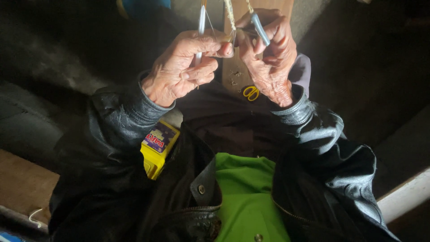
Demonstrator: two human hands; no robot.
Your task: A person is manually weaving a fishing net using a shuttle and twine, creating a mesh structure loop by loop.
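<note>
Green shirt [246,197] and black jacket [134,179] sat nearest. At twelve o'clock, your left hand [181,71] pinched a thin white rod [201,22] and your right hand [268,54] gripped a blue-grey tool [260,29], steadying the pale cord [230,15] between them. Yellow scissors [251,92] lay beyond, on the board [235,74].
</note>
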